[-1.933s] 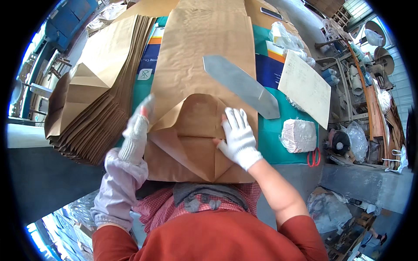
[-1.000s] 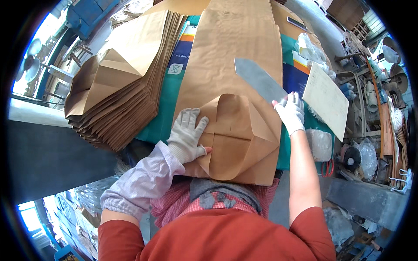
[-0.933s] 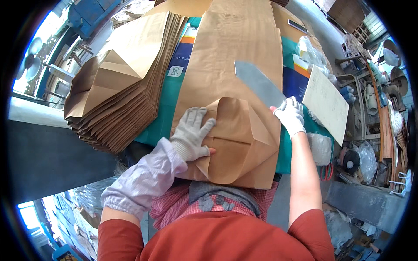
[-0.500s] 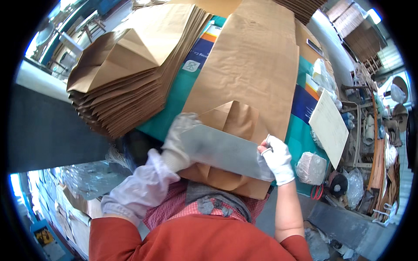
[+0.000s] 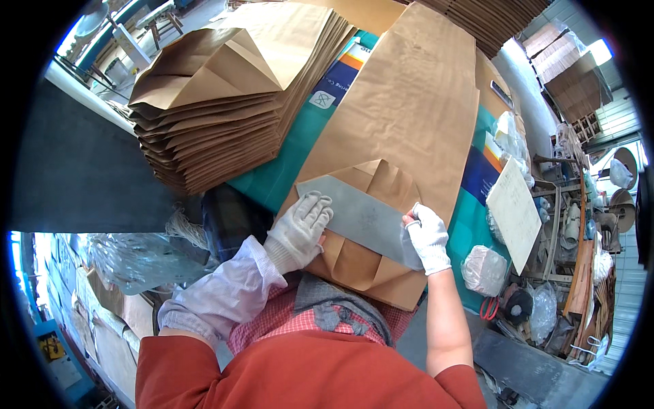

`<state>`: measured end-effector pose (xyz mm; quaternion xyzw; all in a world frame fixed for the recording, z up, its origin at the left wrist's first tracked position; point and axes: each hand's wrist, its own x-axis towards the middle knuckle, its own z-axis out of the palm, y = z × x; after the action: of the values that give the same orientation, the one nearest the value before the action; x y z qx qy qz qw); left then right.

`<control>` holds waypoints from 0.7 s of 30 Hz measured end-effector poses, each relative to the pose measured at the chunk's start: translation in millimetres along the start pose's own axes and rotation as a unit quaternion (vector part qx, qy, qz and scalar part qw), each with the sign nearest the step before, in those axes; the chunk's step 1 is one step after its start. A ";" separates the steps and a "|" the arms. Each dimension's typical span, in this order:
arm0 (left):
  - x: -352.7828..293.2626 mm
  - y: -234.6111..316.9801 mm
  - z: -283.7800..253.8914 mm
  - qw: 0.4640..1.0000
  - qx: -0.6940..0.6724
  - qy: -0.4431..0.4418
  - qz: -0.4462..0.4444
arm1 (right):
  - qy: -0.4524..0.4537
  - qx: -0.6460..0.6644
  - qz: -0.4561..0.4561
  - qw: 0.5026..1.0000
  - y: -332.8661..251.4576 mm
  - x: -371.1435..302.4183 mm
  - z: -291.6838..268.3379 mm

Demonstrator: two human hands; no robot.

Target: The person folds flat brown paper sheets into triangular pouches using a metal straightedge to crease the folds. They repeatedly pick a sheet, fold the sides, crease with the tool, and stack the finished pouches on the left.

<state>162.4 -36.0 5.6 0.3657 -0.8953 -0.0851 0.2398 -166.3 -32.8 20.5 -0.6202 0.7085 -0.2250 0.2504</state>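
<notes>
A grey metal plate [image 5: 368,217] lies slantwise across the folded bottom of a large brown paper bag [image 5: 402,102]. On the plate's left end rests my left hand [image 5: 300,230], in a white knit glove, its fingers lying flat. My right hand [image 5: 428,235], in a white glove with a bare fingertip or two showing, pinches the right end of the plate. Folded paper flaps show above and below the plate. Underneath the bag is teal printed sheeting [image 5: 269,176].
A tall stack of brown paper bags [image 5: 211,129] stands at left. To the right are a pale board [image 5: 514,215], a wrapped white bundle [image 5: 485,269], red-handled scissors [image 5: 489,308] and a phone [image 5: 502,94]. Shelving with clutter [image 5: 565,204] stands farther right.
The plate now lies flatter on the bag's folded end. My left hand has shifted from the plate's left edge to lie on top of it. The right hand stays at its right end.
</notes>
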 end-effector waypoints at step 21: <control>-0.3 3.0 -11.5 0.992 0.059 -0.115 0.001 | 0.074 -0.146 -0.255 0.953 -25.7 -44.1 33.9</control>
<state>166.4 -33.4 16.4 0.3657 -0.9209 -0.0734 0.1134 -120.5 7.3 13.9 -0.7913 0.5688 -0.2209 0.0385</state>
